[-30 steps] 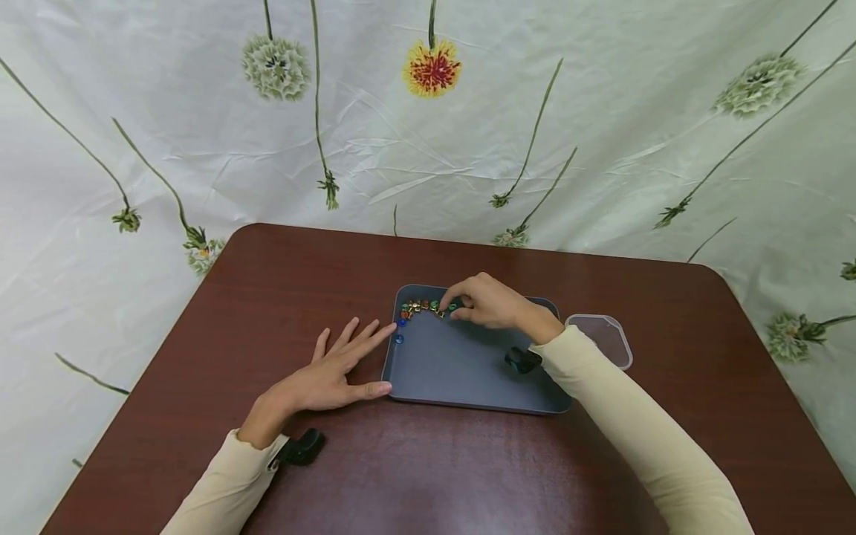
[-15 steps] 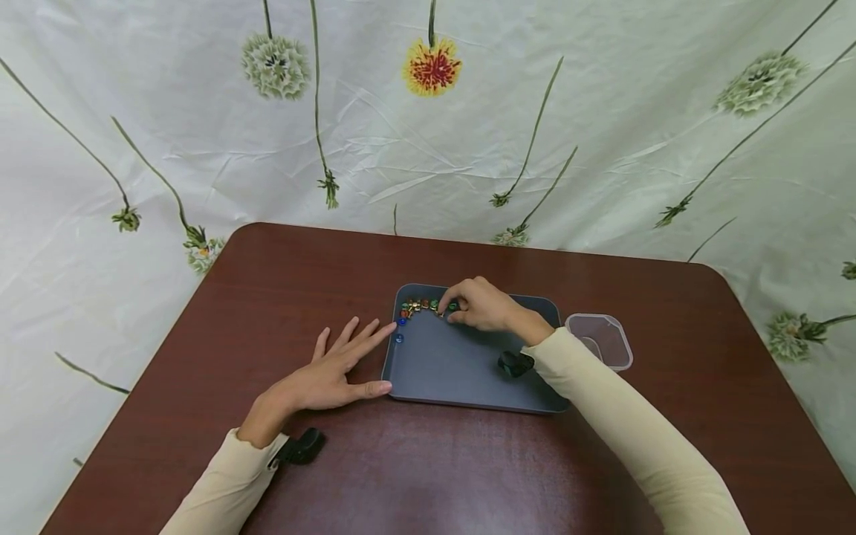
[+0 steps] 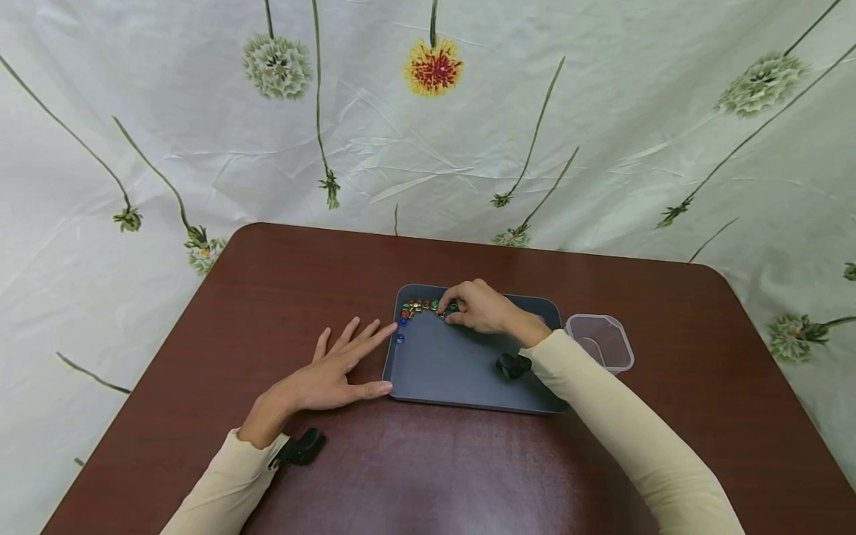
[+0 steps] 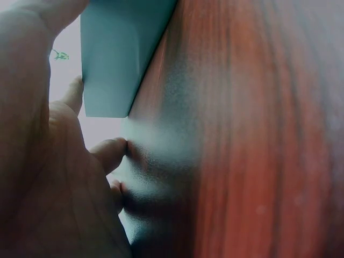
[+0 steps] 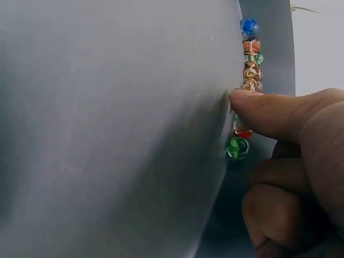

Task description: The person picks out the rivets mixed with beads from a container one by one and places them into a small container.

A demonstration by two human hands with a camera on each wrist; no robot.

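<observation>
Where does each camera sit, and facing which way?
Head: worn there, facing forward and down at the tray; left hand, right hand and sleeves show.
Left wrist: worn there, facing the table and tray's side; left hand shows.
Right wrist: worn there, facing into the tray, toward beads; right hand shows.
Head and right wrist share tray, beads and right hand.

Two bare hands, one grey rectangular tray, one clear plastic container and two round blue beads are showing.
</observation>
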